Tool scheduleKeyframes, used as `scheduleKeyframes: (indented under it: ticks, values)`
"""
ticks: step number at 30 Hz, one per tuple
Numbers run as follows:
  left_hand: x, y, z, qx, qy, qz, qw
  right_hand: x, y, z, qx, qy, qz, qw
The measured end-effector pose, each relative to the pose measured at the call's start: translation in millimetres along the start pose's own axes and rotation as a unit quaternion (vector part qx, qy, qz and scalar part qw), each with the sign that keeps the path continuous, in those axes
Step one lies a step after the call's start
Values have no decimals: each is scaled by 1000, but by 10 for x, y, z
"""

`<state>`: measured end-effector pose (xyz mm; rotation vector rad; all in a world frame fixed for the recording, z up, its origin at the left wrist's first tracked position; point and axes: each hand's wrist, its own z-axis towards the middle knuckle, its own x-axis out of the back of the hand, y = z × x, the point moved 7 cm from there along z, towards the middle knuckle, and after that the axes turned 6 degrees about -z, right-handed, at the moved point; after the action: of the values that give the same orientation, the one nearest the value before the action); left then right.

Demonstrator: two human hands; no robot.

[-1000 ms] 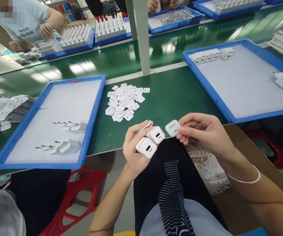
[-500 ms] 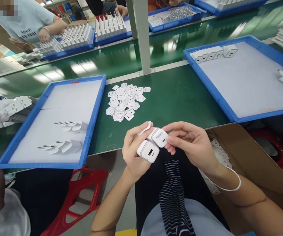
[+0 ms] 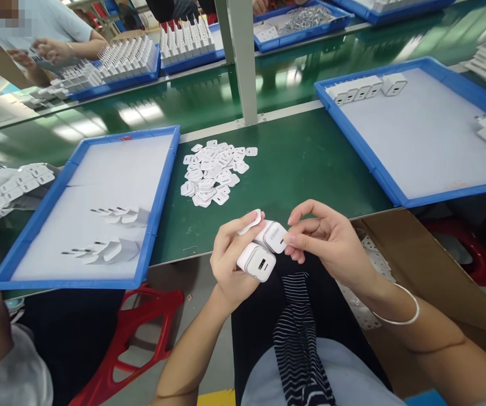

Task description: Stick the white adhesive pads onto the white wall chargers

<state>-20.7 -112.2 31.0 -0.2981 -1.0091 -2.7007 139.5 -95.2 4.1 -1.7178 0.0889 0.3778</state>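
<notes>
My left hand [image 3: 235,260] is closed around two white chargers side by side. The lower charger [image 3: 260,263] shows a face with a wide port and a narrow slot. The upper charger [image 3: 273,235] has a small slot and faint grey lettering on its face. A loose thin white cover plate [image 3: 250,222] is pinched between fingers of that same hand. My right hand [image 3: 321,239] rests its thumb tip on the right edge of the upper charger's face, with the index finger raised off it and the other fingers curled. Beyond both hands lies a pile of white cover plates [image 3: 213,173].
A blue-rimmed tray [image 3: 167,186] at left holds several chargers [image 3: 111,252] with prongs. Another blue tray [image 3: 363,152] at right holds a row of chargers [image 3: 359,92]. A metal post [image 3: 245,67] stands behind the pile. Co-workers sit across and at left; a cardboard box [image 3: 420,270] is lower right.
My right index finger has lifted off the upper charger's face, while the thumb stays against it. The co-worker across has raised their hands from the chargers.
</notes>
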Motion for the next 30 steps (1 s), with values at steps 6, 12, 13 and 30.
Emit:
scheduleKeyframes:
  ticks: [6, 12, 13, 30]
  values:
    - [9, 10, -12, -12, -5, 5, 1000, -8, 23, 8, -21, -15, -2, 1000]
    - [5, -16, -13, 5, -6, 9, 1000, -7, 17, 34, -16, -15, -44, 999]
    - [-3, -24, -19, 10, -5, 8, 1000, -6, 28, 43, -16, -14, -52, 998]
    - [-136, -164, -175, 134, -25, -98, 986, -82, 239, 149, -45, -116, -116, 985]
